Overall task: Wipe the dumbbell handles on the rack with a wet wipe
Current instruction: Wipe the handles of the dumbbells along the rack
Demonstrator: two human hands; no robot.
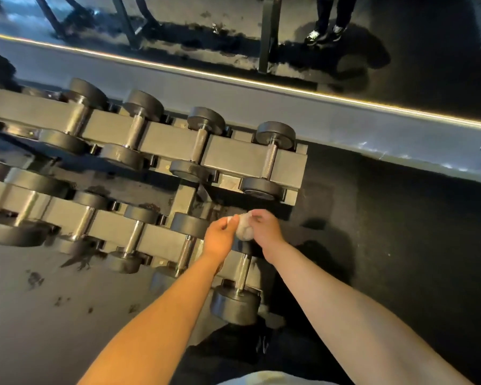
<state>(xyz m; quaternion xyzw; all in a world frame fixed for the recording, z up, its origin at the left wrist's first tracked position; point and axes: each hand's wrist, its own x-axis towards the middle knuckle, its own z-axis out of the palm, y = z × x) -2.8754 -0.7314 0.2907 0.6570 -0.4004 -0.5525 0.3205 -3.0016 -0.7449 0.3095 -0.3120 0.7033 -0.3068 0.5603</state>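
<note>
Head view: the two-tier dark grey metal dumbbell rack (175, 140) ends at its right-hand edge, beyond which lies open black rubber floor (386, 232); a grey ledge with a lit strip (345, 120) runs behind the rack. The crumpled white wet wipe (244, 228) sits bunched into a ball between both hands, above the far end of the rightmost lower-tier dumbbell. The left hand (220, 238) pinches the wipe's left edge with fingers curled; the right hand (264, 230) grips it from the right, fingers curled over the top. Below the wipe, that dumbbell's polished chrome handle (243, 269) shows bare down to its black round near head (235, 304). Neighbouring handles on both tiers lie exposed. The wipe appears greyish and compacted.
</note>
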